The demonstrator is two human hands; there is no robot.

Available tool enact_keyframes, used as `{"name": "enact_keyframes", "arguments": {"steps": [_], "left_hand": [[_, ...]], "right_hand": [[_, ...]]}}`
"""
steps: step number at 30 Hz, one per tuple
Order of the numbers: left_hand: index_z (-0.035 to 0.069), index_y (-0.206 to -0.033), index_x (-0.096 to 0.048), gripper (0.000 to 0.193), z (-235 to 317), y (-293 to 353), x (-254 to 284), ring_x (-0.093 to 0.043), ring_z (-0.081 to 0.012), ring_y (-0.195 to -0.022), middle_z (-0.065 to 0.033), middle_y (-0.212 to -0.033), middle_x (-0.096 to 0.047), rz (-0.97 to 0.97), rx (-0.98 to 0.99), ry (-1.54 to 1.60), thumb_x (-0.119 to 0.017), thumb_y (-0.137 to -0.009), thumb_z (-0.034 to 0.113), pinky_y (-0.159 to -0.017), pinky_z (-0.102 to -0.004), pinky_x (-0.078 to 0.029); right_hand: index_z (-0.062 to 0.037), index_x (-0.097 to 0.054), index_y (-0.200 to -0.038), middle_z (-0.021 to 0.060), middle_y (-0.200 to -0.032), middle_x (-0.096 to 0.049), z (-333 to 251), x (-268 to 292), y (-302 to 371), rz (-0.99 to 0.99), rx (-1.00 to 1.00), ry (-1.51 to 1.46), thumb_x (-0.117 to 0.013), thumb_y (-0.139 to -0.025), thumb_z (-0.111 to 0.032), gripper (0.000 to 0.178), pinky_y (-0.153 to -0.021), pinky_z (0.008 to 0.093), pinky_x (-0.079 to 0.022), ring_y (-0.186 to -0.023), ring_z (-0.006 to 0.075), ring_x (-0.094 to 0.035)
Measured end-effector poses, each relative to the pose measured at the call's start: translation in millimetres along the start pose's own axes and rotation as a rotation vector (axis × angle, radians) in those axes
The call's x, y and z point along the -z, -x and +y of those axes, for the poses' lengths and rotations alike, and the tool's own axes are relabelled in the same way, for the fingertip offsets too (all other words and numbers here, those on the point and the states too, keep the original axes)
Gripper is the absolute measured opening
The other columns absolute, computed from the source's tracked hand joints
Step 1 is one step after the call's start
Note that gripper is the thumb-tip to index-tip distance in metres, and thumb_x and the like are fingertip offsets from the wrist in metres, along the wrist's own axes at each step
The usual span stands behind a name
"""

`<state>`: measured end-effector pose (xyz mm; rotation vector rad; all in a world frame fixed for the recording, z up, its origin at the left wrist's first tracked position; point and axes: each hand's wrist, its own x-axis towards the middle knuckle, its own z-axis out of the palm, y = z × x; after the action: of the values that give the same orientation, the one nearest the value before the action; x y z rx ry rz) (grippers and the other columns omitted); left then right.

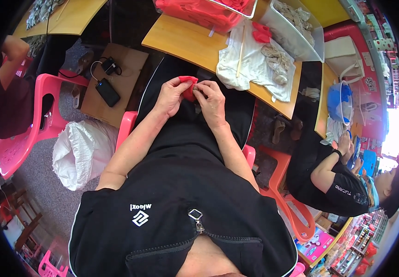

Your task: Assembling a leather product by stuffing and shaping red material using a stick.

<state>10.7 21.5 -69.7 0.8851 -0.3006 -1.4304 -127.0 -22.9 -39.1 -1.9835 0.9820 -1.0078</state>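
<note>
Pinching folded red cloth (189, 95), both hands (213, 102); wrinkled white fabric (229, 62), smooth wooden table (185, 39).

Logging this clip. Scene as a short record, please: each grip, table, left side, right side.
Left grip: pinching a small red cloth
Right grip: fingertips drawn together at the cloth's right edge; what they pinch is too small to tell
Table: white cloth overhanging the edge; clear bin holding greyish cloth
Left side: white sack; black device on cardboard
Right side: co-worker; blue bucket
</note>
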Motion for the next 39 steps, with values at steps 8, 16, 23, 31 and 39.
{"name": "enact_keyframes", "arguments": {"steps": [8,16,23,31,39], "left_hand": [[0.004,-0.107,-0.062,0.022,10.2,8.6,-16.0,-0.062,-0.0118,-0.083,-0.0035,-0.096,-0.065,0.027,0.058,-0.017,-0.061,-0.089,0.016,-0.073,-0.0262,-0.051],[0.007,-0.112,-0.056,0.025,4.7,3.9,-4.6,-0.061,-0.0123,-0.091,-0.0031,-0.103,-0.063,-0.004,0.117,0.155,-0.06,-0.09,0.019,-0.079,-0.0308,-0.051],[0.006,-0.11,-0.058,0.024,4.1,4.1,-6.6,-0.061,-0.0135,-0.091,-0.0044,-0.104,-0.063,-0.002,0.108,0.128,-0.063,-0.088,0.014,-0.079,-0.0311,-0.051],[0.006,-0.106,-0.061,0.021,3.0,7.0,-9.4,-0.061,-0.0138,-0.089,-0.0039,-0.101,-0.064,0.048,0.084,0.038,-0.063,-0.088,0.015,-0.077,-0.03,-0.051],[0.008,-0.109,-0.057,0.026,-2.1,-6.6,11.5,-0.061,-0.0168,-0.089,-0.0048,-0.1,-0.062,-0.031,0.098,0.35,-0.064,-0.088,0.022,-0.08,-0.0345,-0.052]], "right_hand": [[0.0,-0.067,-0.099,0.0056,-0.094,-0.054,13.9,-3.5,5.6,-0.071,-0.152,-0.225,-0.065,-0.084,-0.007,0.016,-0.076,0.0238,-0.044,-0.088,0.0146,-0.054],[0.0007,-0.066,-0.101,0.0047,-0.096,-0.055,1.3,-4.8,1.6,-0.044,-0.129,-0.214,-0.062,-0.087,-0.007,0.017,-0.078,0.0227,-0.044,-0.089,0.0124,-0.054],[0.0004,-0.066,-0.092,0.0039,-0.084,-0.061,-6.5,-1.9,-2.1,0.036,-0.401,-0.367,-0.065,-0.083,-0.004,0.01,-0.066,0.0216,-0.048,-0.071,0.009,-0.059],[0.0008,-0.066,-0.087,0.0089,-0.087,-0.061,-4.7,-3.4,-4.5,0.038,0.052,0.087,-0.067,-0.077,-0.002,0.01,-0.069,0.0268,-0.049,-0.078,0.019,-0.061],[-0.0008,-0.063,-0.096,0.0149,-0.102,-0.061,-24.3,-11.4,-12.6,-0.182,0.038,0.008,-0.07,-0.073,-0.005,0.024,-0.079,0.0335,-0.05,-0.094,0.0282,-0.061]]}}
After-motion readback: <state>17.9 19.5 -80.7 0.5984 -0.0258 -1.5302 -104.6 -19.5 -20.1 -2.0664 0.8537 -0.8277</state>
